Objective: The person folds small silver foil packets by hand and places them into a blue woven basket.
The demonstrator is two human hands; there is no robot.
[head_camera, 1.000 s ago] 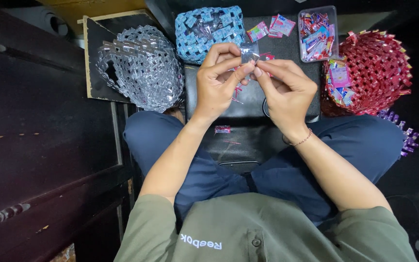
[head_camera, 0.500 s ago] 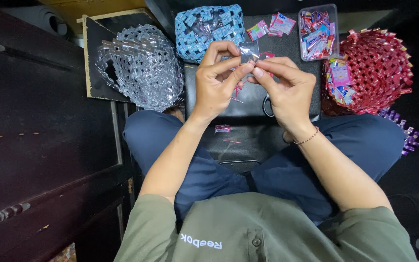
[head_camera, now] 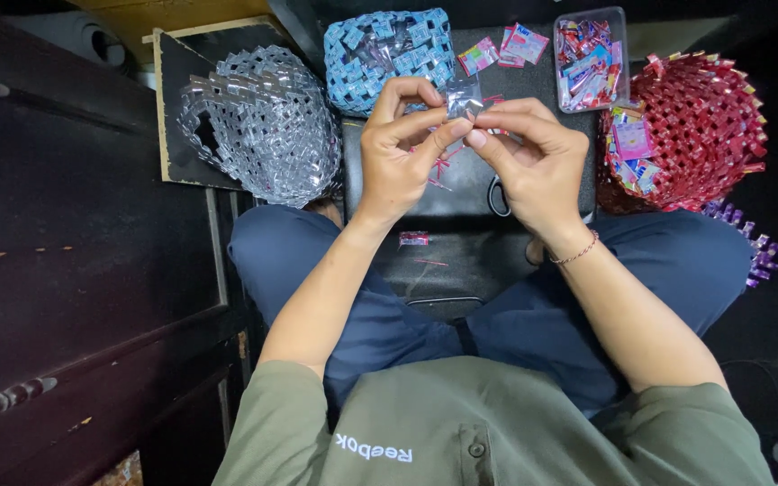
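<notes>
Hands barely shifted since earlier. Left hand (head_camera: 398, 153) and right hand (head_camera: 533, 162) both pinch one silver wrapper (head_camera: 463, 95) above the lap. Three woven baskets: silver (head_camera: 263, 126), blue (head_camera: 380, 54), red (head_camera: 704, 126).

Both hands have edged up slightly; the right hand (head_camera: 533, 162) and its wrist sit a little higher.
</notes>
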